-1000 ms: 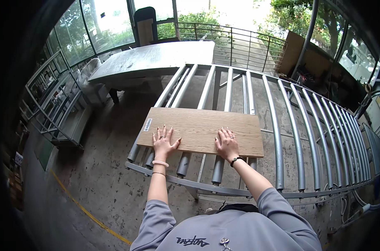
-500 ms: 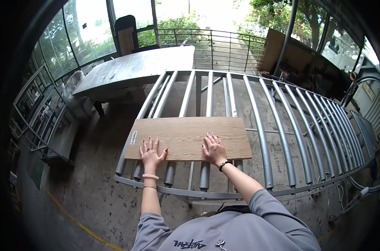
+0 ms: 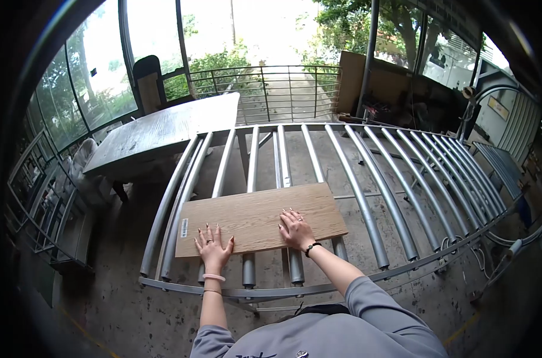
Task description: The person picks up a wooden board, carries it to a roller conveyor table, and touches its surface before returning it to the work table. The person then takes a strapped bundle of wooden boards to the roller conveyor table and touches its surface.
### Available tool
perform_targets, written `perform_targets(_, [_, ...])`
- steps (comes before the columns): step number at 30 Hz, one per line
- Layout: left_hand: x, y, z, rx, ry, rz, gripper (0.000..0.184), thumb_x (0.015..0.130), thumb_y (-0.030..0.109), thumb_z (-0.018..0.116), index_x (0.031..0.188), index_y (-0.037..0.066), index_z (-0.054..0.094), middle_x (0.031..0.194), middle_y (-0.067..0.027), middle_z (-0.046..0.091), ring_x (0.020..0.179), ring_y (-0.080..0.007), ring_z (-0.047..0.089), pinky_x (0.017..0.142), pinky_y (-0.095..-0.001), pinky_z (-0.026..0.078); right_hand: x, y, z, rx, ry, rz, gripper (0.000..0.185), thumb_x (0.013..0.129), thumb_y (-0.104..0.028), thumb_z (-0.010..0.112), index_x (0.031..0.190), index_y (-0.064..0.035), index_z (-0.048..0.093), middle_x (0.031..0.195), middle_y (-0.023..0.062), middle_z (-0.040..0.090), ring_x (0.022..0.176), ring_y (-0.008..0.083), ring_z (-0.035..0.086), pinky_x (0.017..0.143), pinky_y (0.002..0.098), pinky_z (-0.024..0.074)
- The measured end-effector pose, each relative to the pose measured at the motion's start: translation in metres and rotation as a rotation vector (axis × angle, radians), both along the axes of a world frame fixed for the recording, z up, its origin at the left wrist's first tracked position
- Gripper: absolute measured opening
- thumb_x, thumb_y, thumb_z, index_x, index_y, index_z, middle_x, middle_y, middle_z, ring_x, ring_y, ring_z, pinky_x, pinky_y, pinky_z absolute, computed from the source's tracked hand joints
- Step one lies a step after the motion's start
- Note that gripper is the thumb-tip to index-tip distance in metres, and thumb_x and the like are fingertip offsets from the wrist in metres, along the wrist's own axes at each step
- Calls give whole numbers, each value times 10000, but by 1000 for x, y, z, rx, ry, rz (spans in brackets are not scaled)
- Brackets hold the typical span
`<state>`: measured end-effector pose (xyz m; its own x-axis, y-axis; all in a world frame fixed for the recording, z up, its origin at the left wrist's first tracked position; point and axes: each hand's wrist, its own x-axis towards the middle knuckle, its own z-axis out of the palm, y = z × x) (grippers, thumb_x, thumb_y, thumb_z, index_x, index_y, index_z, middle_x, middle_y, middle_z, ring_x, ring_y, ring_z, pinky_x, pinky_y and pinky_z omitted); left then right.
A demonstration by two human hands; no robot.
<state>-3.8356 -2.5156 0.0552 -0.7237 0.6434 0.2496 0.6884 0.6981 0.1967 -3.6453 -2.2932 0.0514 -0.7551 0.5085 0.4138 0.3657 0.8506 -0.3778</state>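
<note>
A wooden board (image 3: 253, 218) with a small barcode label (image 3: 184, 228) at its left end lies across the metal rollers (image 3: 357, 197) of a conveyor, slightly tilted in view. My left hand (image 3: 213, 249) rests flat on the board's near left part, fingers spread, holding nothing. On the right part of the board lies my right hand (image 3: 296, 230), palm down with its fingers stretched out and a little apart. Both hands touch only the board's top face.
A table with a whitish top (image 3: 163, 128) stands at the back left, against the conveyor. A metal rack (image 3: 44, 197) is on the far left. Behind the conveyor runs a metal railing (image 3: 283, 92); brown panels (image 3: 350, 83) lean at the back right.
The view has turned right and tipped up. The board now sits further left over the rollers and looks turned, its right end farther away. Both hands remain flat on it.
</note>
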Motion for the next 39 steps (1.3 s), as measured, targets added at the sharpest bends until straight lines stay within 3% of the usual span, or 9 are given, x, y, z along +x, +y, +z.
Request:
perform_targets(8, [71, 49, 6, -63, -8, -14, 718, 854, 642, 381, 1423, 206, 345, 1510, -133, 226, 1398, -383, 133, 1103, -565, 53, 78, 33, -4, 184, -38, -99, 485, 892, -315, 470, 1282, -26, 484, 1398, 177, 407, 1351, 329, 291, 1116, 435, 212])
perform_targets(11, [100, 69, 10, -57, 8, -13, 724, 858, 636, 377, 1425, 187, 341, 1509, -139, 225, 1396, -390, 132, 1102, -566, 47, 118, 28, -2, 166, -46, -90, 562, 916, -377, 432, 1338, -5, 418, 1450, 179, 326, 1392, 318, 198, 1138, 431, 135])
perform_targets(15, [129, 93, 11, -90, -14, -10, 728, 860, 634, 374, 1424, 175, 343, 1512, -140, 217, 1394, -393, 133, 1100, -568, 48, 166, 26, -2, 115, -195, -48, 619, 921, -418, 420, 1384, -12, 358, 1483, 170, 267, 1401, 305, 175, 1140, 430, 117])
perform_targets(20, [155, 113, 11, -110, 1, -21, 726, 862, 630, 368, 1422, 168, 347, 1515, -141, 207, 1392, -398, 137, 1100, -566, 50, 210, 37, -3, 110, -187, -70, 679, 916, -431, 435, 1404, 21, 297, 1487, 165, 262, 1399, 307, 183, 1139, 431, 126])
perform_targets(23, [173, 127, 15, -111, -4, -17, 725, 865, 631, 355, 1423, 169, 346, 1516, -144, 201, 1391, -403, 135, 1098, -570, 49, 230, 54, -3, 136, -303, -76, 707, 915, -476, 405, 1433, -19, 255, 1512, 128, 219, 1414, 278, 139, 1144, 426, 89])
perform_targets(39, [296, 220, 9, -64, 3, -30, 721, 865, 597, 374, 1418, 135, 350, 1499, -182, 227, 1383, -431, 121, 1089, -590, 33, 346, 137, 9, 94, -472, -179, 716, 897, -455, 431, 1448, -46, 227, 1539, 99, 140, 1425, 250, 93, 1146, 448, 74])
